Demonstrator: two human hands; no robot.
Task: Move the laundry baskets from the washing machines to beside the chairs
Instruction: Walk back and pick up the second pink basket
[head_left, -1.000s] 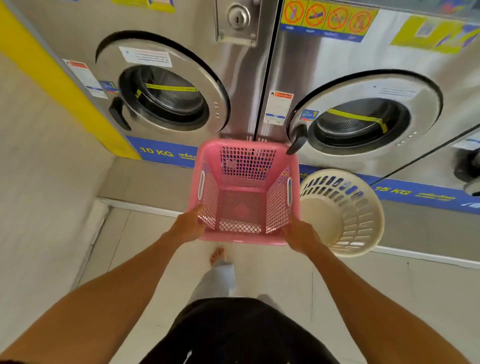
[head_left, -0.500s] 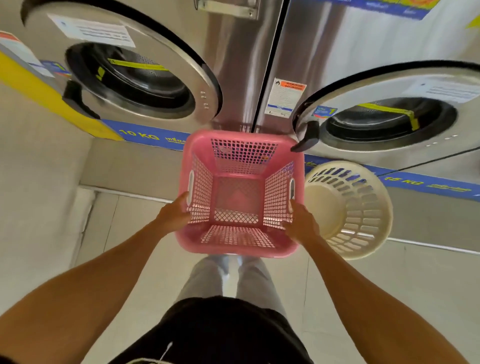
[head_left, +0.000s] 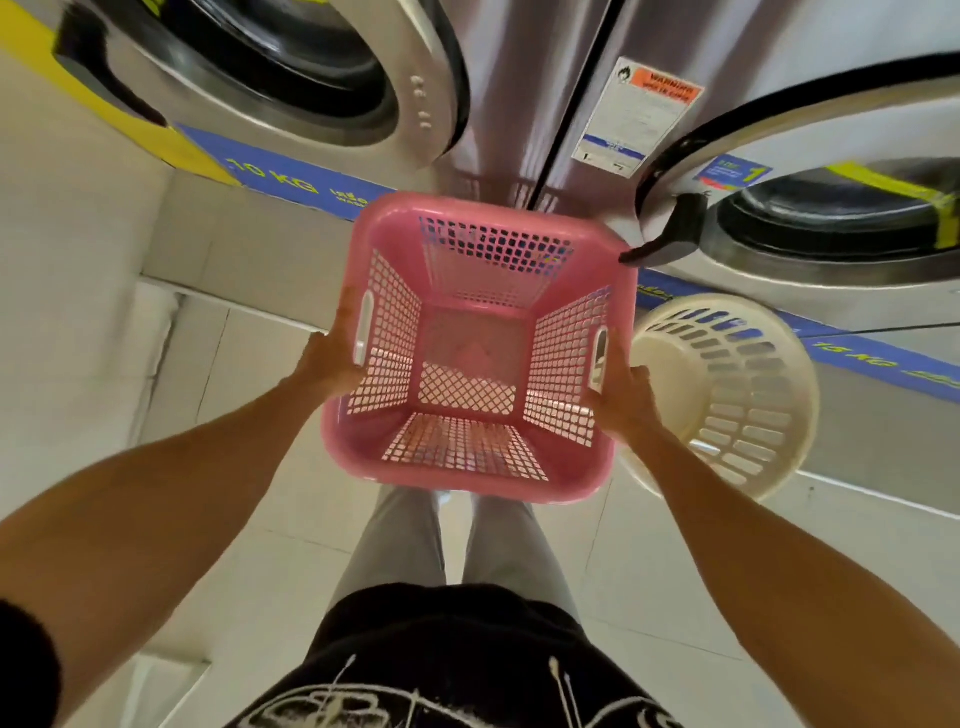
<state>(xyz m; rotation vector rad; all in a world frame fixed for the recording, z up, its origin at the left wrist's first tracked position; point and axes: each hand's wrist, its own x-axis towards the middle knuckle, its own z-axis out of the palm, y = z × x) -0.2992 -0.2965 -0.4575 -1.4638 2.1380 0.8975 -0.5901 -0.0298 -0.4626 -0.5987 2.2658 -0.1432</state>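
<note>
An empty pink square laundry basket (head_left: 478, 358) hangs in front of me above the floor, its opening facing up at the camera. My left hand (head_left: 332, 358) grips its left side near the handle slot, and my right hand (head_left: 621, 389) grips the right side the same way. A round cream laundry basket (head_left: 727, 395) sits tilted on the ledge just to the right, under the 15 kg washing machine (head_left: 810, 228). The 10 kg washing machine (head_left: 291, 67) is at the upper left. No chairs are in view.
A grey raised ledge (head_left: 249, 244) runs under the machines. The right machine's black door handle (head_left: 670, 234) juts out near the pink basket's far right corner. A pale wall (head_left: 62, 291) closes the left side. Light floor tiles (head_left: 727, 582) lie around my legs.
The pink basket has come up and closer to me, held on both sides. My view has tipped downward, so the machines' upper parts have left the frame.
</note>
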